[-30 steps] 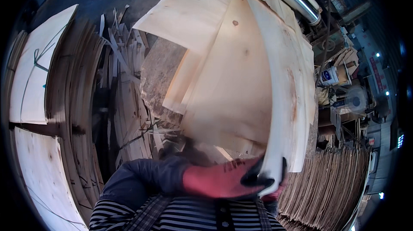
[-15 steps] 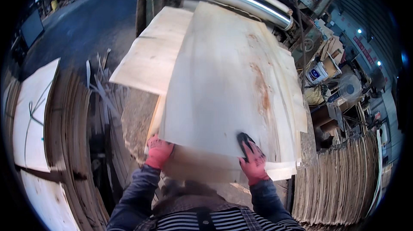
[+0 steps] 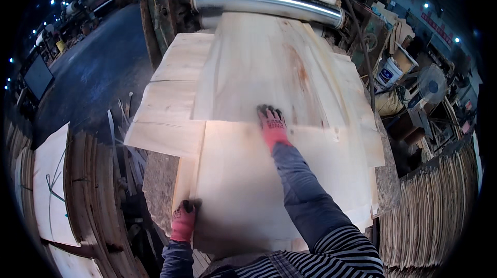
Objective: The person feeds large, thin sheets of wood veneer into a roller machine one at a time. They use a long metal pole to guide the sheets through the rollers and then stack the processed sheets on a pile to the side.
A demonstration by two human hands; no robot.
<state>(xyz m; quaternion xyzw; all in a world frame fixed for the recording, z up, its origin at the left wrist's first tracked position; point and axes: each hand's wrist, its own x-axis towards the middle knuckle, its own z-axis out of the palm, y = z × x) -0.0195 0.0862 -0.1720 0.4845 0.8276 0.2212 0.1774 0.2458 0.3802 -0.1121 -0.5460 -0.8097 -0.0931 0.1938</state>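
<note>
A thin wood veneer sheet [image 3: 246, 66] with a brown streak stretches from the shiny metal roller [image 3: 269, 5] toward me. Its near end overlaps other pale veneer sheets. My right hand [image 3: 272, 127], in a pink glove with dark fingertips, lies on the streaked sheet near its close edge, fingers stretched forward. Under my arm is a paler veneer sheet [image 3: 240, 174] on the stack. At that sheet's left edge, my left hand [image 3: 184, 221], also gloved, has its fingers closed on the edge; the fingertips are partly hidden.
Another veneer sheet [image 3: 168, 102] juts out to the left. Bundled veneer stacks stand at left [image 3: 52, 190] and right [image 3: 427, 216]. Loose strips [image 3: 118, 138] lean beside the left stack. A white bucket [image 3: 388, 73] and a fan [image 3: 430, 85] stand at the right.
The streaked sheet has slid away toward the roller, uncovering the paler sheet. My right hand has moved forward with it. My left hand has let go of its corner and sits lower, nearer me.
</note>
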